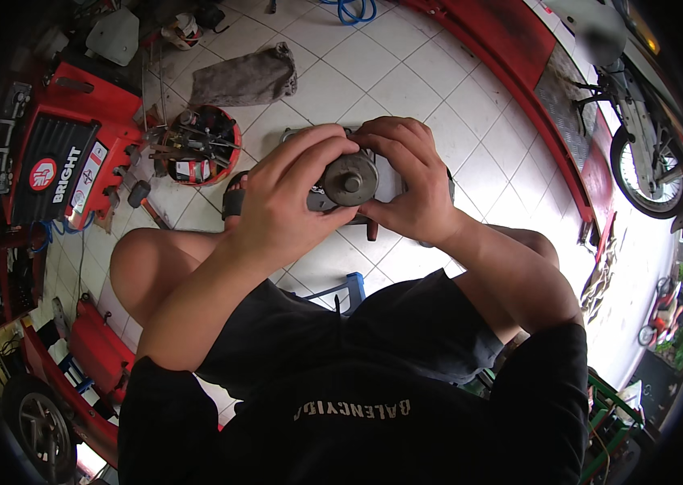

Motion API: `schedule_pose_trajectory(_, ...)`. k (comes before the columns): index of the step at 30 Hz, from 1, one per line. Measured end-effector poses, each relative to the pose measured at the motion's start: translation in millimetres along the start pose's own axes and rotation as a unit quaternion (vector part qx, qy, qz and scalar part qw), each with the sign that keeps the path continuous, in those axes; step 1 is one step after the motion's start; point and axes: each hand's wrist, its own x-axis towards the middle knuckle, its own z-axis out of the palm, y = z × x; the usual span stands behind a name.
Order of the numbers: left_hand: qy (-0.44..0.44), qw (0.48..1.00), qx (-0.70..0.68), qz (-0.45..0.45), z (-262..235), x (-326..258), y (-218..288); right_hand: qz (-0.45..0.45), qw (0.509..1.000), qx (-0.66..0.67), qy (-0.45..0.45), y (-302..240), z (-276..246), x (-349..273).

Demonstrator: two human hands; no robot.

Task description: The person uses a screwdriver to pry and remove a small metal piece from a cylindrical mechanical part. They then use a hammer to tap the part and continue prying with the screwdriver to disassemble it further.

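Between my two hands is a round grey metal part (pixel 349 179), a disc with a raised stub in its middle facing up. My left hand (pixel 281 186) curls round its left side, thumb at the near edge and fingers over the far edge. Opposite it, my right hand (pixel 410 182) grips the right side, with its thumb near the lower rim. Other metal pieces show beneath and behind the hands, mostly covered. A short reddish-brown handle-like piece (pixel 372 231) sticks out below the part.
A red basin (pixel 237 136) full of tools stands on the tiled floor to the left, near a grey rag (pixel 244 78) and a hammer (pixel 141 194). Farther left is a red machine (pixel 107 89). A red platform (pixel 511 48) and a motorcycle wheel (pixel 650 174) lie right. A blue frame (pixel 353 287) is between my knees.
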Motion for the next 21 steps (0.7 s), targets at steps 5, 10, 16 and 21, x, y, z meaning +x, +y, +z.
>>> schedule_pose_trajectory(5, -0.003, 1.0, -0.005, -0.002, 0.0, 0.2, 0.5, 0.004, 1.0, 0.004, -0.007, -0.4, -1.8, -0.6)
schedule_pose_trajectory(10, -0.002, 1.0, -0.004, -0.001, 1.1, 0.3, 1.4, -0.001, 1.0, 0.0, -0.007, 0.2, -3.4, -1.9)
schedule_pose_trajectory(16, -0.001, 1.0, -0.002, -0.005, 1.8, -0.4, 1.3, -0.007, 1.0, -0.002, -0.009, 1.2, -4.6, -1.3)
schedule_pose_trajectory(21, -0.005, 1.0, 0.003, -0.004, 0.6, -0.7, 2.6, -0.017, 1.0, -0.006, -0.001, 0.0, -4.8, -0.2)
